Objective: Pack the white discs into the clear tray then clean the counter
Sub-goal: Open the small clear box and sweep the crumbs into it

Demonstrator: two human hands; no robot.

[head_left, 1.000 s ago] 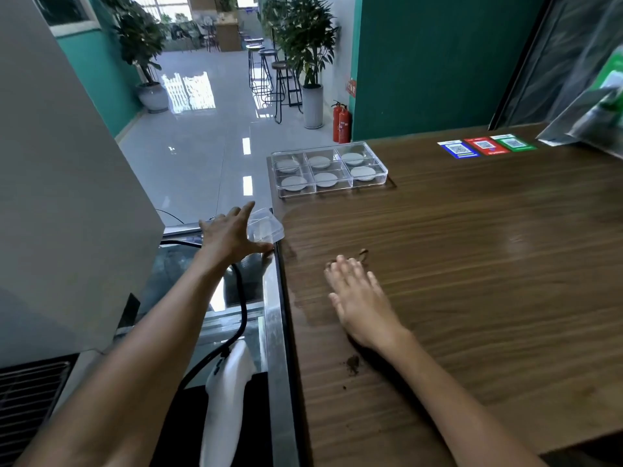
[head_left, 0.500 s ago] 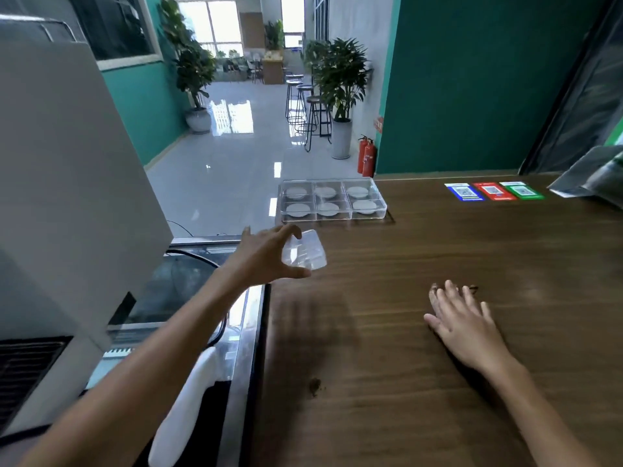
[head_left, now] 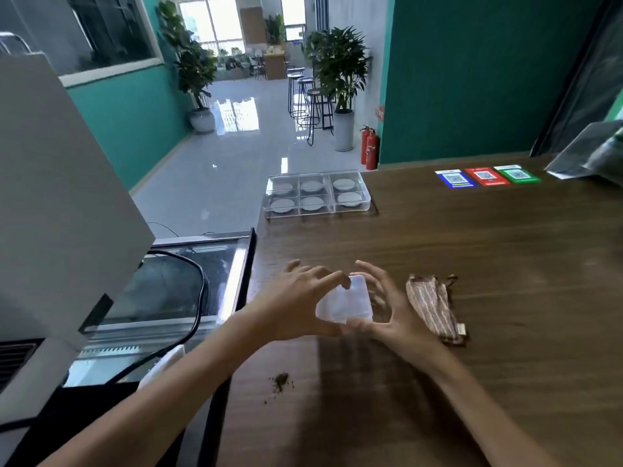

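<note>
The clear tray (head_left: 267,210) stands at the far left corner of the wooden counter (head_left: 472,264), a white disc (head_left: 349,198) in each of its several compartments. Over the middle of the counter, my left hand (head_left: 296,303) and my right hand (head_left: 387,305) together hold a small clear plastic packet (head_left: 345,303) by its edges, fingers curled around it. A brown striped cloth (head_left: 433,306) lies crumpled just right of my right hand. A small patch of brown crumbs (head_left: 280,380) sits on the counter close to its left edge, nearer to me.
A glass-topped cabinet (head_left: 175,281) with a black cable sits below the counter's left edge, beside a large grey machine (head_left: 50,197). Blue, red and green cards (head_left: 485,176) lie at the far right. A grey bag (head_left: 586,156) rests at the right edge.
My left hand brought the clear packet from the counter's left edge to the middle. My right hand lifted off the cloth, uncovering it, and took hold of the packet too.
</note>
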